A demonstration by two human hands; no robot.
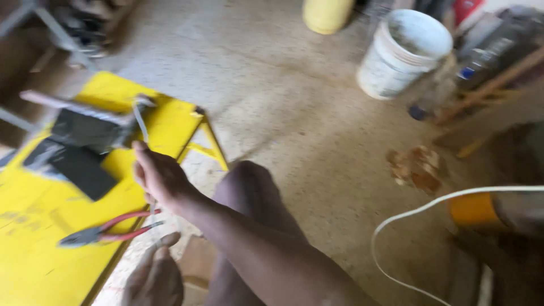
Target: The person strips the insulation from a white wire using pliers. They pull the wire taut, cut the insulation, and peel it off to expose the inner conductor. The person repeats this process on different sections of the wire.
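Our right hand [161, 178] is stretched out over the near edge of the yellow bench [34, 266], fingers loosely curled, and it seems to pinch the lower end of a thin pale wire [140, 122]. The blur keeps us from telling how firmly it grips.

From this hand the wire runs up and away, slightly to the left, its long axis nearly straight ahead. Its far end meets the dark boxy parts [85, 141] that lie beyond and to the left of the hand on the bench.

Just below the right hand and to its left lie the red-handled pliers [107, 229]. Their handles point toward the hand and the jaws point away to the left, so the long axis runs almost crosswise to the wire.

Our left hand [154, 277] sits lower, just below the handle tips, half open and holding nothing we can see. Both hands are near the pliers, though neither touches them.

A white bucket [402, 54] stands well apart on the floor, far to the right.
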